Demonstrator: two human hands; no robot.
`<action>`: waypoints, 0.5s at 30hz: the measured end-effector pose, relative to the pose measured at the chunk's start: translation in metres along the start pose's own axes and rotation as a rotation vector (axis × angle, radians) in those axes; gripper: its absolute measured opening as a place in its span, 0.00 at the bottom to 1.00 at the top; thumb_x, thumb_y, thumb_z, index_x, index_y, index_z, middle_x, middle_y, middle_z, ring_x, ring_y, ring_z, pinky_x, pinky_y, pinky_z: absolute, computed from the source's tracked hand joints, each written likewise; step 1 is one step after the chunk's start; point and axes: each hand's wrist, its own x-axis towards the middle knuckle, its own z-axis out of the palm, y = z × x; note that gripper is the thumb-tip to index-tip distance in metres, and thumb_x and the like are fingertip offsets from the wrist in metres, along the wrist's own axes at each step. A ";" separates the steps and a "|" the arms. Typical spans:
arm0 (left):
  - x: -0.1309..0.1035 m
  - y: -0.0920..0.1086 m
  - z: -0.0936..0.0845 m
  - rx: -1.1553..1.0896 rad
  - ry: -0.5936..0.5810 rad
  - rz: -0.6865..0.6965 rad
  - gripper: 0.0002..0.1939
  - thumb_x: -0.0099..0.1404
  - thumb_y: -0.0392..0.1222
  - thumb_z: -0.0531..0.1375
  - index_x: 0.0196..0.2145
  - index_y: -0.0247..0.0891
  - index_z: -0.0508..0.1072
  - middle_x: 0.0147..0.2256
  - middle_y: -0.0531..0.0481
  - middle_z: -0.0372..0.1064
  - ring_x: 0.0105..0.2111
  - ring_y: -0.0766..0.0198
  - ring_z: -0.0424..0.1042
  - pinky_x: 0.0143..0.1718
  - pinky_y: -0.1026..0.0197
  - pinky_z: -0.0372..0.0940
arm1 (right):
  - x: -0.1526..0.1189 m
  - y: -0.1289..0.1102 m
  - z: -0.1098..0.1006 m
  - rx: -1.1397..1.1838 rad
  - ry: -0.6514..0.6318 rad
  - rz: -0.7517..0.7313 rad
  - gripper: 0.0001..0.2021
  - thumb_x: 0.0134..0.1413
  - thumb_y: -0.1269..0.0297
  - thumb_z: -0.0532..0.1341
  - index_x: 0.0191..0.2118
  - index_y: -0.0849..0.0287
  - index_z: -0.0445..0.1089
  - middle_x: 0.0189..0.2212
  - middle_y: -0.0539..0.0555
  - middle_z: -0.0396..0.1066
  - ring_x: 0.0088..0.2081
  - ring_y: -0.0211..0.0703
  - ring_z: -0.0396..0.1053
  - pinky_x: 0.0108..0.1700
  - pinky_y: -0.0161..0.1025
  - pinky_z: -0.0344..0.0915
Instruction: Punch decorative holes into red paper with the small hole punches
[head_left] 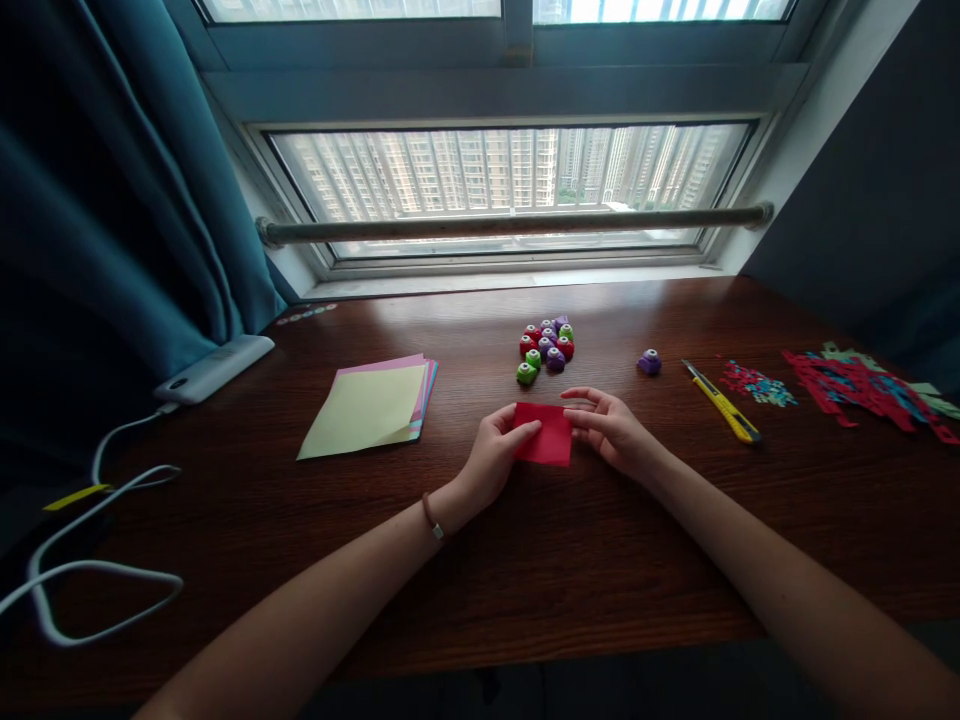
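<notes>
A small red square of paper is between my hands, a little above the wooden table. My left hand pinches its left side, thumb on top. At the paper's right edge, my right hand touches it with fingers apart and slightly bent; its thumb is hard to make out. Beyond the paper sits a cluster of small red, purple and green figures with round eye-like tops. A single purple figure stands apart, right of the cluster.
Stacked coloured paper sheets lie left. To the right are a yellow cutter, tiny red and blue bits and red, blue and green paper strips. A white power strip and cable lie far left.
</notes>
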 end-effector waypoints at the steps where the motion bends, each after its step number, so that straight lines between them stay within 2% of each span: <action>1: 0.000 0.000 0.000 -0.001 0.002 0.000 0.13 0.52 0.40 0.63 0.36 0.32 0.70 0.34 0.47 0.71 0.30 0.66 0.69 0.33 0.65 0.64 | 0.000 0.001 -0.001 0.014 -0.012 0.015 0.21 0.36 0.68 0.69 0.39 0.60 0.64 0.31 0.52 0.70 0.32 0.38 0.68 0.34 0.34 0.64; 10: 0.000 0.001 0.001 0.000 0.009 0.004 0.14 0.51 0.40 0.63 0.36 0.33 0.70 0.33 0.47 0.71 0.29 0.66 0.69 0.32 0.64 0.64 | -0.002 -0.003 -0.004 0.095 -0.045 0.077 0.21 0.38 0.70 0.67 0.42 0.60 0.64 0.35 0.54 0.70 0.35 0.39 0.69 0.38 0.35 0.66; 15: -0.001 0.001 0.001 0.025 -0.010 0.005 0.11 0.51 0.39 0.64 0.34 0.33 0.71 0.32 0.49 0.70 0.28 0.67 0.68 0.31 0.66 0.63 | -0.005 -0.002 -0.001 0.171 -0.120 0.085 0.20 0.40 0.70 0.66 0.43 0.59 0.63 0.38 0.55 0.70 0.38 0.39 0.69 0.43 0.36 0.64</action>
